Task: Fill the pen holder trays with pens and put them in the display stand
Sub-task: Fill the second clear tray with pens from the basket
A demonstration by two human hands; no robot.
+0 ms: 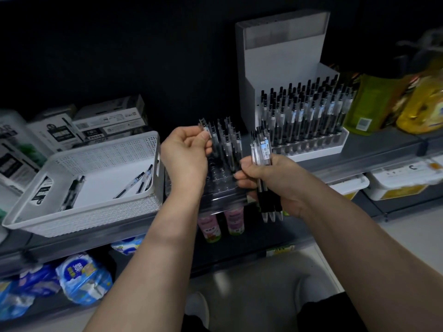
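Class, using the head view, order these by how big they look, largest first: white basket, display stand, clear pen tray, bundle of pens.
1. white basket and display stand: too alike to rank.
2. clear pen tray, partly hidden.
3. bundle of pens.

Both forearms are reaching forward; the left hand is pinching one pen at its fingertips, and the right hand is gripping a bundle of pens.

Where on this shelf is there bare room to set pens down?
Bare floor of the basket between its loose pens; the shelf strip in front of the green bag, right of the display stand. Crowded: the stand's pen rows and the boxes behind the basket.
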